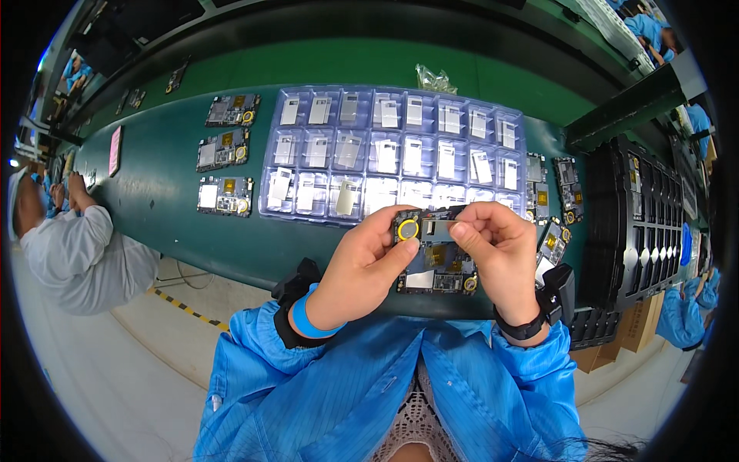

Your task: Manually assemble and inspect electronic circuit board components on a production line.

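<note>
Above the bench edge, my left hand (362,266) grips a circuit board (408,229) by its left end, thumb beside a yellow-ringed round part. My right hand (500,250) is closed at the board's right end. Its thumb presses by a grey metal shield plate (440,228) lying along the board; the fingers partly hide the contact. Beneath both hands a second circuit board (436,281) rests on the green bench mat, partly covered. Just beyond them stands a clear compartment tray (265,173) with metal shield plates (385,154) in its cells.
Several circuit boards (225,196) line the mat left of the tray; more boards (553,242) lie right of it. A black slotted rack (616,231) stands far right. A clear plastic bag (435,79) sits behind the tray. Another person (85,246) works at left.
</note>
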`<control>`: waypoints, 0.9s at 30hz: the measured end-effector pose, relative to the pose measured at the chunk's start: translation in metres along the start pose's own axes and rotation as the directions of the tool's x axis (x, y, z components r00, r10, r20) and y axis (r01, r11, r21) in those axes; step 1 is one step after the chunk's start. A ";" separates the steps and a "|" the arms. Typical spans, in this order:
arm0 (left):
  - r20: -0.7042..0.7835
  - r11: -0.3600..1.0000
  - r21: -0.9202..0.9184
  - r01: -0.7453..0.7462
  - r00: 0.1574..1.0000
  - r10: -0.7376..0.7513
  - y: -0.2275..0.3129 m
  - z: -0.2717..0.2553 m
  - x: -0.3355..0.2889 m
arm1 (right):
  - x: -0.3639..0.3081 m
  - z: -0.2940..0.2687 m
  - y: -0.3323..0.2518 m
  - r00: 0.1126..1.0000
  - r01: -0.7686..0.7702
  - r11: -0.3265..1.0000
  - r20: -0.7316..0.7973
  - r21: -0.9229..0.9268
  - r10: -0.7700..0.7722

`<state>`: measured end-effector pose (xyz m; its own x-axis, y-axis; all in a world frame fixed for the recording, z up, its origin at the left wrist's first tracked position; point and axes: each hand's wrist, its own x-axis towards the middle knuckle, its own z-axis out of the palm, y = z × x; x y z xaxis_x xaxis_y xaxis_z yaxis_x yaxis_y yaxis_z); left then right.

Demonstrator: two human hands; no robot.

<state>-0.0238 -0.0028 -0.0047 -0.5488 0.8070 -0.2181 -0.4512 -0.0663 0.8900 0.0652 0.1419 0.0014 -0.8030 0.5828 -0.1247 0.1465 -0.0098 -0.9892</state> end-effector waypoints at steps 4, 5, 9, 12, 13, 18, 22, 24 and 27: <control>-0.002 1.000 -0.002 -0.004 1.000 0.004 -0.001 0.001 0.001 | 0.000 0.000 0.000 1.000 0.000 1.000 -0.002 -0.030 0.000; -0.005 1.000 -0.005 -0.007 1.000 0.007 -0.001 0.001 0.000 | 0.000 0.000 0.000 1.000 -0.004 1.000 0.003 -0.017 0.004; -0.003 1.000 0.002 -0.005 1.000 0.005 -0.003 0.001 0.001 | 0.001 -0.001 0.001 1.000 -0.004 0.997 0.006 0.075 0.004; -0.007 1.000 -0.008 -0.004 1.000 0.004 -0.002 0.001 0.000 | 0.000 -0.001 -0.001 0.999 -0.029 0.999 0.021 0.025 0.028; -0.007 1.000 -0.012 -0.011 1.000 0.011 -0.003 0.002 0.001 | 0.000 -0.002 0.000 0.999 -0.030 0.999 0.021 0.027 0.030; 0.004 1.000 -0.010 -0.001 1.000 0.001 -0.001 0.002 0.001 | 0.000 -0.001 0.000 1.000 -0.014 1.000 0.001 0.027 0.014; -0.004 1.000 0.021 -0.003 1.000 0.003 -0.001 0.002 0.001 | 0.000 0.000 0.000 1.000 -0.012 0.999 -0.008 0.034 0.012; -0.004 1.000 0.026 -0.008 1.000 0.008 0.000 0.003 0.000 | -0.001 0.001 0.000 0.999 0.012 1.000 -0.030 -0.025 -0.012; -0.026 0.999 0.043 -0.016 1.000 0.017 0.001 0.006 0.001 | -0.003 0.001 -0.003 0.996 0.044 0.986 -0.068 -0.159 -0.056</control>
<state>-0.0207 0.0016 -0.0021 -0.5746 0.7902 -0.2132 -0.4119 -0.0541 0.9096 0.0664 0.1394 0.0050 -0.7690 0.6361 -0.0639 0.2008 0.1455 -0.9688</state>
